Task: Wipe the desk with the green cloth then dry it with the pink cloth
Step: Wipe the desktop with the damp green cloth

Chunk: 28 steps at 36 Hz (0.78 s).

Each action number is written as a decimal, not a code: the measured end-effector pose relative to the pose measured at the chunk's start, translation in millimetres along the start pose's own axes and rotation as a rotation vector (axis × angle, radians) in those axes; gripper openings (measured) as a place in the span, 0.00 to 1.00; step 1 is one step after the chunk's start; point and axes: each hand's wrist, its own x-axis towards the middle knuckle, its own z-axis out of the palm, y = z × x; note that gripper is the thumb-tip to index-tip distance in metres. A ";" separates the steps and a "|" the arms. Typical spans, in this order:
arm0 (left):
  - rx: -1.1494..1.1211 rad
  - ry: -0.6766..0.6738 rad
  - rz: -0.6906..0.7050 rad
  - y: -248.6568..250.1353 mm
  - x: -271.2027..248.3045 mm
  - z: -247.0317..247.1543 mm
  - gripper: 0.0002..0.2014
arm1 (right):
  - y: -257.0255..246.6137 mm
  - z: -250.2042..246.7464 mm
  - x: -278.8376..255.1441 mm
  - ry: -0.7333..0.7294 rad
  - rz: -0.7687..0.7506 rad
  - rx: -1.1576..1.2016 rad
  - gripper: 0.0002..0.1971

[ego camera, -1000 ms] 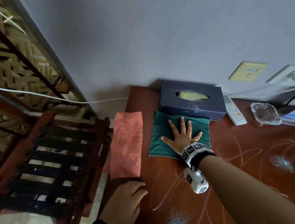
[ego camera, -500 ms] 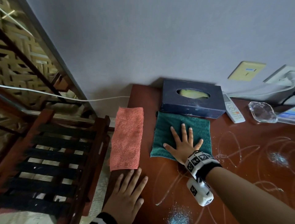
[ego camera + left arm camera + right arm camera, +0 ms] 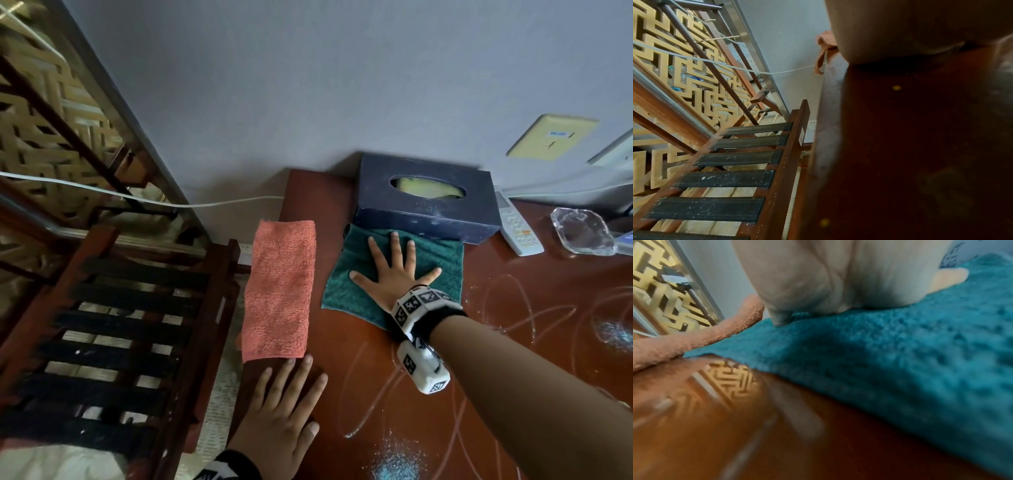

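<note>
The green cloth (image 3: 352, 291) lies flat on the red-brown desk (image 3: 342, 377), its far edge against a dark tissue box. My right hand (image 3: 394, 274) presses on it with fingers spread and straight; the right wrist view shows the palm (image 3: 828, 280) on the cloth (image 3: 900, 361). The pink cloth (image 3: 279, 291) lies as a long strip along the desk's left edge, a corner hanging over (image 3: 824, 48). My left hand (image 3: 284, 411) rests flat on the desk just below the pink cloth, fingertips near its near end.
The dark tissue box (image 3: 428, 202) stands at the back by the wall, with a white remote (image 3: 519, 233) and a glass ashtray (image 3: 582, 233) to its right. Chalky scribbles and blue powder (image 3: 397, 462) mark the desk. A slatted wooden chair (image 3: 120, 325) stands left of the desk.
My left hand went from curled at the desk edge to flat with fingers straight, reaching up near the pink cloth. The right hand slid the green cloth back and forth a little beside the box.
</note>
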 end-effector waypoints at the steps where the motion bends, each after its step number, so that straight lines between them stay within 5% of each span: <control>1: 0.002 -0.003 0.002 -0.1 -0.1 -0.1 0.32 | -0.2 0.7 -0.7 0.006 0.001 -0.003 0.41; 28: 0.028 0.007 -0.016 2.2 -2.7 -6.0 0.27 | 9.9 68.6 -109.9 -0.038 -0.105 -0.079 0.38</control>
